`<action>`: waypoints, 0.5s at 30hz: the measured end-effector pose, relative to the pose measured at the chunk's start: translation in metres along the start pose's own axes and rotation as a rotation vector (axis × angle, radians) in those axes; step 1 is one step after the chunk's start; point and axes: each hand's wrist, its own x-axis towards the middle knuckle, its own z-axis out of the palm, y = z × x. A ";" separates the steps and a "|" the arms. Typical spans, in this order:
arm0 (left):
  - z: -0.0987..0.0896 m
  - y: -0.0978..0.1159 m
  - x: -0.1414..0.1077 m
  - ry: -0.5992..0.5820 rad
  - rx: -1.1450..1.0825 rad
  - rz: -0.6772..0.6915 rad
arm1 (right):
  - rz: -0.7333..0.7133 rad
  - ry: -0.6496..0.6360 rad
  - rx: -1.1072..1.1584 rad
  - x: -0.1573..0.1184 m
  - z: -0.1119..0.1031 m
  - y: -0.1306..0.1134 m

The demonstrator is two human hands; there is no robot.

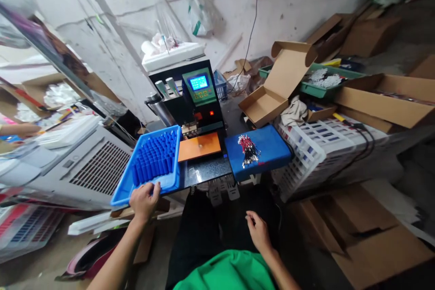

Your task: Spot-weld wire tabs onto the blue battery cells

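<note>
White wall (288, 9) across top; left hand (144, 200), lower left, gripping blue plastic tray (170, 180); right hand (260, 232), lower centre, loosely open.

I have a dark bench (200, 173) on my feed: blue tray (170, 182) at nine o'clock, machine (200, 99) at twelve; wires (249, 148) on the blue pad (273, 147) at three.

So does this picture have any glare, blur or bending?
Head view: pale glare on the glossy black tabletop; the lit screen glows, its text too small to read. Head view, edges: stretched and soft, as at the cardboard box lower right. Head view, below the table: dim, the dark trousers nearly merging with shadow.
</note>
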 end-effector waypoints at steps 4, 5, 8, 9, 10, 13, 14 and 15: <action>0.004 0.001 -0.001 -0.004 -0.030 0.000 | 0.020 -0.048 -0.010 0.003 0.001 -0.002; 0.005 0.002 -0.002 -0.007 -0.029 -0.004 | 0.025 -0.059 -0.009 0.003 0.001 -0.002; 0.006 0.003 -0.003 -0.013 -0.011 -0.015 | 0.035 -0.083 0.000 0.001 0.001 -0.001; 0.006 0.003 -0.003 -0.013 -0.005 -0.018 | 0.036 -0.088 0.005 0.000 0.001 0.000; 0.006 0.003 -0.003 -0.012 0.000 -0.019 | 0.036 -0.092 0.010 0.000 0.001 0.000; 0.008 0.002 -0.004 -0.002 0.003 -0.019 | 0.038 -0.086 0.017 -0.001 0.001 0.002; 0.008 0.002 -0.004 0.004 0.003 -0.016 | 0.041 -0.082 0.020 0.000 0.000 0.003; 0.009 0.001 -0.004 0.012 0.005 -0.013 | 0.048 -0.078 0.024 0.001 0.000 0.003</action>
